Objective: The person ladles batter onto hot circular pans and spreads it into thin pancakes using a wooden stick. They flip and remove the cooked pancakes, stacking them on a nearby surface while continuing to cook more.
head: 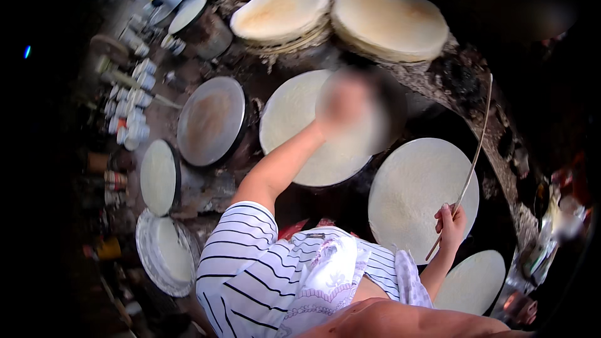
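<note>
My left arm reaches over a round pan [291, 122] with a pale, sheet-like top. A blurred patch covers my left hand [343, 102], so its fingers and anything in them are hidden. My right hand [451, 225] grips a long, thin stick [474, 164] near its lower end. The stick slants up and away across the right edge of another pale-topped round pan [413, 192]. Partly behind my right forearm, a further round pale surface [474, 281] shows at the lower right.
Two thick round forms [281, 11] with browned tops stand at the far side. To the left are a grey, brown-stained disc [211, 119], a smaller pale disc [158, 178] and a white-smeared basin [141, 249]. Several small white containers [131, 117] cluster beyond. A rough ledge [493, 150] curves along the right.
</note>
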